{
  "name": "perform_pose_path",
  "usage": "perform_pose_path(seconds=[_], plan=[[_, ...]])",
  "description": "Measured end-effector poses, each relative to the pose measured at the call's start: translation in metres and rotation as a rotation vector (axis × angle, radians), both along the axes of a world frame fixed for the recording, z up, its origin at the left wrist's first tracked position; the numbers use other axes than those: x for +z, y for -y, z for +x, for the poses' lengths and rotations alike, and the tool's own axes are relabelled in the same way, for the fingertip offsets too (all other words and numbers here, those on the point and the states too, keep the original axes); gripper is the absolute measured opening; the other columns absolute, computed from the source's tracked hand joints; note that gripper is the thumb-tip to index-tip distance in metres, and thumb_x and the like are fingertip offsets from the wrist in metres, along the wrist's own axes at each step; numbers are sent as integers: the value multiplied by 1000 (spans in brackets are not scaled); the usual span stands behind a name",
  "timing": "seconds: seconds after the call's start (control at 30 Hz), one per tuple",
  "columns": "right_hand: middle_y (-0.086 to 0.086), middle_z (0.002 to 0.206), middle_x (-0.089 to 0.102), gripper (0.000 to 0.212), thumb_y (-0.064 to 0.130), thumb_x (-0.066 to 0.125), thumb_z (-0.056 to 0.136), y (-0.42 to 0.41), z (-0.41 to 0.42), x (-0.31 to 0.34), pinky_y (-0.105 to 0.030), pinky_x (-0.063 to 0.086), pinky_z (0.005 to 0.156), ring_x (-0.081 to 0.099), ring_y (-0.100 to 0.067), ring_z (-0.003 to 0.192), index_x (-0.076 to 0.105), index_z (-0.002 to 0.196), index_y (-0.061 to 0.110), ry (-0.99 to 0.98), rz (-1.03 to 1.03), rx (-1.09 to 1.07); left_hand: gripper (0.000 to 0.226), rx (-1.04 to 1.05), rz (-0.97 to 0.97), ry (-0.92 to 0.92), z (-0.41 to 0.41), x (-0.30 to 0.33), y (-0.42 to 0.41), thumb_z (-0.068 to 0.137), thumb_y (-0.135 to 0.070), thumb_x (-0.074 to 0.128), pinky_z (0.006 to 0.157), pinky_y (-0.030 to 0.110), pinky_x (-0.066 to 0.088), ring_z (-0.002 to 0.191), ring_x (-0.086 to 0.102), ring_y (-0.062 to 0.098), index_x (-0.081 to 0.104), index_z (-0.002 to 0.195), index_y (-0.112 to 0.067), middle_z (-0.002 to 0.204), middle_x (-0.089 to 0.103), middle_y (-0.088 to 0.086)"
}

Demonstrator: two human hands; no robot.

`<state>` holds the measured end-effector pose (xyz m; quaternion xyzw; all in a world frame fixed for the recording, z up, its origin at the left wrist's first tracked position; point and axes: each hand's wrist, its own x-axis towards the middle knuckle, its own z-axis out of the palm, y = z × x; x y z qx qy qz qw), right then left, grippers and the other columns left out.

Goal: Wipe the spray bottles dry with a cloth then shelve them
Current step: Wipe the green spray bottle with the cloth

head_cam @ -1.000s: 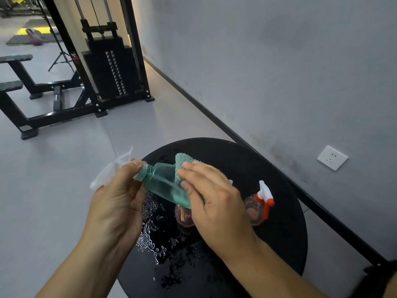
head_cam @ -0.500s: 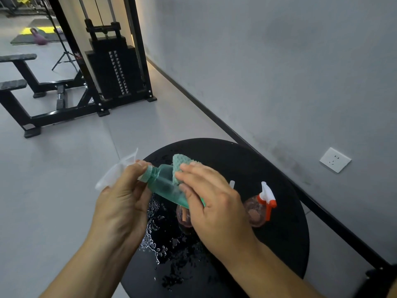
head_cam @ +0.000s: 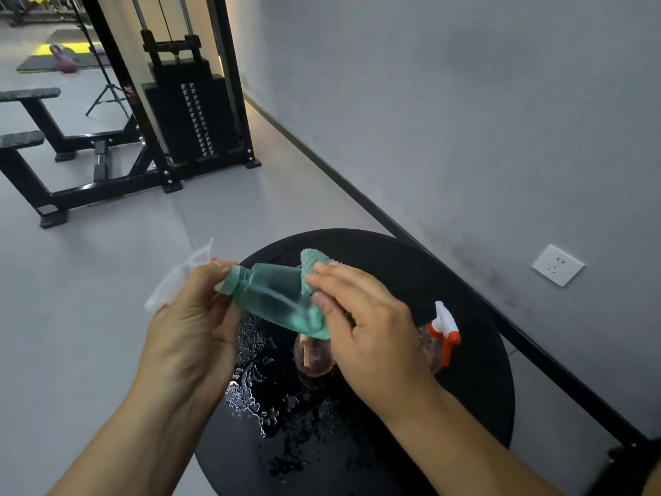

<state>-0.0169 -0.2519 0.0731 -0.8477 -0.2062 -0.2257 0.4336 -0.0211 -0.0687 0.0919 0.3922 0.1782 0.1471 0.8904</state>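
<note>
Above the wet table [head_cam: 411, 266], left hand [head_cam: 189, 327] fingers clamp the green bottle [head_cam: 275, 298] neck; right hand [head_cam: 372, 334] fingers press the cloth [head_cam: 309, 263] against it.

Left hand [head_cam: 189, 327] curled around the neck end of the teal spray bottle [head_cam: 275, 298], forearm entering from lower left. Right hand [head_cam: 372, 334] pinches the teal cloth [head_cam: 309, 266] against the bottle's side, forearm entering from lower right.
</note>
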Motion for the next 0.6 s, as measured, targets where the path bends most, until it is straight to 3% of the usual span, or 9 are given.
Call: perform_pose_path(seconds=[0.13,0.3,0.43,0.6], plan=[[9,128,66,27,13,63,98,1,-1,-1,-27,46,107,54,-3,126,71,124,17,-13,10,-51,29,2,10,-2,-1,0,2,93,-5,69,87,26,63,82,72,13,73,67,-18,83,71,1],[8,129,65,28,11,63,98,-3,-3,1,-26,45,108,53,-4,127,70,125,16,4,-20,27,14,-16,9,-15,-3,-3,7,91,-5,70,83,24,62,82,72,13,67,82,-15,85,70,2],[13,127,65,27,12,64,98,4,3,1,-27,47,106,54,-1,124,71,124,18,-41,21,-31,27,19,-6,-2,0,4,0,93,-4,69,83,25,63,81,73,13,72,69,-16,83,71,1],[10,129,64,28,12,63,98,-4,-7,2,-27,47,106,54,-3,126,70,125,17,-39,14,23,13,-3,29,-5,-3,-4,9,94,-6,69,83,25,62,83,72,14,67,85,-15,85,71,2]])
